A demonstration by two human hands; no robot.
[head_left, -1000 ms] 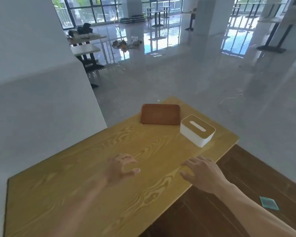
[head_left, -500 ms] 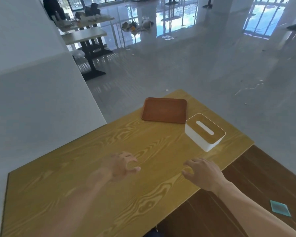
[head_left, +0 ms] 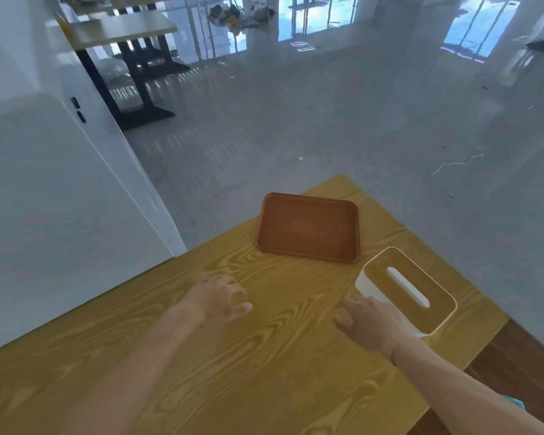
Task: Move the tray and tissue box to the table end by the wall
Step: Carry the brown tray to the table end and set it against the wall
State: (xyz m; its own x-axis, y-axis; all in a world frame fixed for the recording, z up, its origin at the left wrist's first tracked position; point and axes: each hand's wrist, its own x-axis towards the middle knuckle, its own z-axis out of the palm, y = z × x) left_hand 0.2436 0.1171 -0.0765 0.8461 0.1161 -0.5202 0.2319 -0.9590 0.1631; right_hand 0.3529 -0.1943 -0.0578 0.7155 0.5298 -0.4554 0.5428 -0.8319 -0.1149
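Observation:
A flat brown tray (head_left: 308, 227) lies empty near the far corner of the yellow wooden table (head_left: 233, 372). To its right and nearer me stands a white tissue box (head_left: 405, 290) with a wooden lid and a white slot. My right hand (head_left: 369, 321) hovers with spread fingers just at the box's near left corner, holding nothing. My left hand (head_left: 219, 298) floats over the table's middle, fingers curled apart and empty, a short way before the tray.
A white wall (head_left: 60, 215) runs along the table's left side. Beyond the far edge lies grey shiny floor (head_left: 327, 120) with a loose white wire (head_left: 456, 163). Another table (head_left: 123, 29) on a black base stands far left. Dark wood flooring (head_left: 515, 365) shows at right.
The view has tilted down and closed in on the tray and box. Both hands have reached forward; my right hand has come up to the tissue box's near corner.

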